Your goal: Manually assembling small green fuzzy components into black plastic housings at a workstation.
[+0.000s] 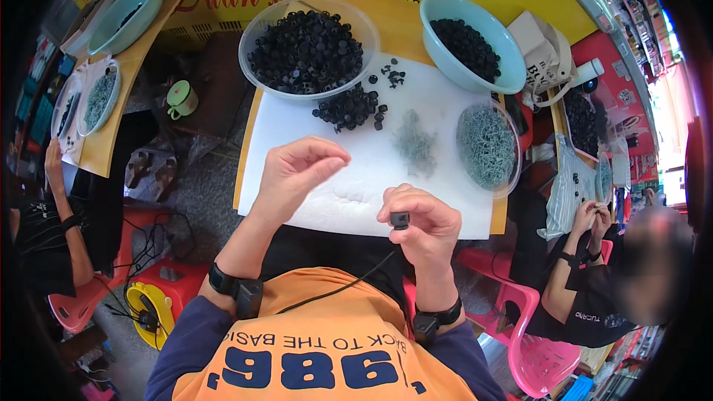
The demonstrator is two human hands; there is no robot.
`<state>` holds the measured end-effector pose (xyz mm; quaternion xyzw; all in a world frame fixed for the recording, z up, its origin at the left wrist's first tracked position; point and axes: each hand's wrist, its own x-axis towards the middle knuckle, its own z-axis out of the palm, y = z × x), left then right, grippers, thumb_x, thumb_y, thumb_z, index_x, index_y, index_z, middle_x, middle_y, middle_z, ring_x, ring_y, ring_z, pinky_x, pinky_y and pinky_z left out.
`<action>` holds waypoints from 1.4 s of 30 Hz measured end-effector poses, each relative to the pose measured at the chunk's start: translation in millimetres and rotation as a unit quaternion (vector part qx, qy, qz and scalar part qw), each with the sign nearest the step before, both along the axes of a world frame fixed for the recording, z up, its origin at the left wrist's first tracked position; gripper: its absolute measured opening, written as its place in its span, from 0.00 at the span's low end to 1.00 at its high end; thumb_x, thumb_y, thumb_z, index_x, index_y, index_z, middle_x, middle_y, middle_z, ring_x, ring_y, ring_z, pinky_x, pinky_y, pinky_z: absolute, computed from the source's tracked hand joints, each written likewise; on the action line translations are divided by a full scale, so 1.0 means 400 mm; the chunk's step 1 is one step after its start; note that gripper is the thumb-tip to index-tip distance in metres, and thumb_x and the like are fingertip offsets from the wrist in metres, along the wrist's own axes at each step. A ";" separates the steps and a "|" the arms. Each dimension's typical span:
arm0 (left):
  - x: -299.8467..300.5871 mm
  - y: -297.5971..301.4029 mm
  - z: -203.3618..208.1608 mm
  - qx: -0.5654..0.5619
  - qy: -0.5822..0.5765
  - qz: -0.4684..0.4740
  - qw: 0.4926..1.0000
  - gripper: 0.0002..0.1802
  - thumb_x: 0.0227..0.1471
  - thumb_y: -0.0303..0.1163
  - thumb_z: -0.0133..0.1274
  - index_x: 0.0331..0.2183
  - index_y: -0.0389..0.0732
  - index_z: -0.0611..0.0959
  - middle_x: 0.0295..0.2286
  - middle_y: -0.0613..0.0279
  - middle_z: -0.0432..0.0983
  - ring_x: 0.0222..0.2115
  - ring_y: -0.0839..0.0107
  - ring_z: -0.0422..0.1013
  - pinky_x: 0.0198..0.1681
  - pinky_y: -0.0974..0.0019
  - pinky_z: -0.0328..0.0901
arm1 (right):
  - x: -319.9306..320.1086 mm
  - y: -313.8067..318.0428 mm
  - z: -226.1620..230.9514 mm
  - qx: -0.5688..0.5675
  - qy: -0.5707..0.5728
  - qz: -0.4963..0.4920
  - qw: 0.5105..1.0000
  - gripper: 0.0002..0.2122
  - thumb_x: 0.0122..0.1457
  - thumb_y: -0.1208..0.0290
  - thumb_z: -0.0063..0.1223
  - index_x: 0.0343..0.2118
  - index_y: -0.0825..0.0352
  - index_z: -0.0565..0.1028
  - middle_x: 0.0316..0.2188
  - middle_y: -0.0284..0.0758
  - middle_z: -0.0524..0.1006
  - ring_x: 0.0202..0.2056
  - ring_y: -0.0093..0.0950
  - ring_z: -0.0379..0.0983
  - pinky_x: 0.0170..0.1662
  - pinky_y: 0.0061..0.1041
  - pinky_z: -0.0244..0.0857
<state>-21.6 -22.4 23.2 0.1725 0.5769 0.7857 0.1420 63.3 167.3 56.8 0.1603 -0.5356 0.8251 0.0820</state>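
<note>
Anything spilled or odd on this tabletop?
Black parts lie loose outside the clear bowl, a few scattered apart from the rest, perhaps deliberately. The white sheet looks wrinkled toward its near edge, not quite flat.

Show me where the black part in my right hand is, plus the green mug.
Black part (399, 220): head view, middle of its visible surface.
Green mug (183, 100): head view, middle of its body.

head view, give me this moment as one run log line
right hand: pinching small black part | left hand: half-curled over white sheet, grip contents unclear | on sheet: black pile, grey-green pile
</note>
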 end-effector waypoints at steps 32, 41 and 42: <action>-0.054 -0.059 -0.208 -0.160 0.024 0.191 0.968 0.04 0.52 0.24 0.57 0.31 0.33 0.82 0.29 0.66 0.76 0.29 0.82 0.70 0.34 0.78 0.65 | -0.281 0.036 -0.125 0.574 0.160 -0.176 0.784 0.09 0.49 0.78 0.57 0.35 0.65 0.79 0.31 0.34 0.74 0.33 0.32 0.71 0.38 0.30 0.65; -0.039 -0.054 -0.211 -0.165 0.038 0.193 0.966 0.06 0.52 0.27 0.57 0.32 0.34 0.82 0.29 0.65 0.76 0.29 0.80 0.71 0.34 0.77 0.65 | -0.284 -0.028 -0.204 0.627 0.192 -0.157 0.738 0.08 0.46 0.78 0.59 0.31 0.65 0.78 0.33 0.32 0.71 0.37 0.30 0.68 0.39 0.29 0.62; -0.039 -0.057 -0.211 -0.167 0.041 0.195 0.966 0.06 0.52 0.27 0.57 0.32 0.34 0.82 0.29 0.66 0.76 0.29 0.81 0.71 0.33 0.77 0.65 | -0.275 -0.033 -0.196 0.594 0.188 -0.163 0.765 0.08 0.46 0.79 0.60 0.32 0.66 0.78 0.34 0.32 0.73 0.38 0.30 0.70 0.39 0.28 0.63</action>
